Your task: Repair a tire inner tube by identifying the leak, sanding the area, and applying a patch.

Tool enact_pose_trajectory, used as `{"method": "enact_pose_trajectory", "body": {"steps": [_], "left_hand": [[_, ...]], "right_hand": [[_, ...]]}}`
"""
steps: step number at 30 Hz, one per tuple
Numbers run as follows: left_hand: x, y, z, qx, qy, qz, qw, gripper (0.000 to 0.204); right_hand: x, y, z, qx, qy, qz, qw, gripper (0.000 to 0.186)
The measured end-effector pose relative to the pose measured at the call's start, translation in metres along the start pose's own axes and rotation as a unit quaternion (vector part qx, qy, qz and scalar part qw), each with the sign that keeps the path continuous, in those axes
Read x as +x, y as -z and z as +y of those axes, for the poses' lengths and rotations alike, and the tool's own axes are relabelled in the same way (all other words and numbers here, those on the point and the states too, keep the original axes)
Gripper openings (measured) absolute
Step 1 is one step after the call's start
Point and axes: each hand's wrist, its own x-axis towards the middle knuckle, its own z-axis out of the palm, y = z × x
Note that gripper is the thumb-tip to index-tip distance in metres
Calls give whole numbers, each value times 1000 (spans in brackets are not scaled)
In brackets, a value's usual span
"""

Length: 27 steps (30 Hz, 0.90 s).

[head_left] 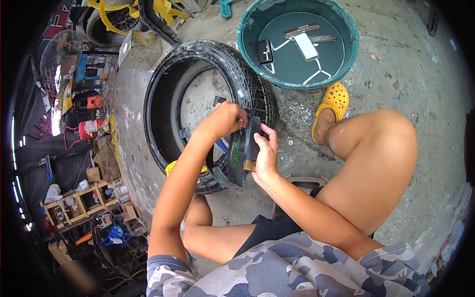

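A black tyre (161,114) lies on the floor between my legs, its tread toward the right. At its near right side my right hand (267,153) is closed round a wooden block (249,166) with a dark, sandpaper-like strip (252,138) along it. My left hand (225,120) is closed at the strip's far end, over the tyre's edge; its fingertips are partly hidden, and what they pinch cannot be made out. Beside the block hangs a black rubber piece (235,157) with green specks. Something blue shows partly behind it.
A teal tub (241,44) of grey water stands beyond my right foot in a yellow clog (336,99). White and dark shapes show in it, perhaps reflections. A metal can (141,49) and yellow frame (106,17) stand far left. A wooden rack (79,205) and tools line the left.
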Motion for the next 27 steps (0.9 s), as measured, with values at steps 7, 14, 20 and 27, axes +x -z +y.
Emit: {"method": "enact_pose_trajectory", "body": {"steps": [7,14,20,27], "left_hand": [[6,29,-8,-86,48,92,991,17],[47,-13,-45,-59,-7,216,975,21],[10,-6,-40,-126,34,234,963,26],[-57,-1,-1,39,-127,137,982,36]], "right_hand": [[-4,1,-5,10,-17,-1,1000,37],[-6,-3,-3,-4,-6,-9,1000,38],[-7,-5,-6,-9,6,-5,1000,37],[-3,1,-3,-23,9,-6,1000,36]]}}
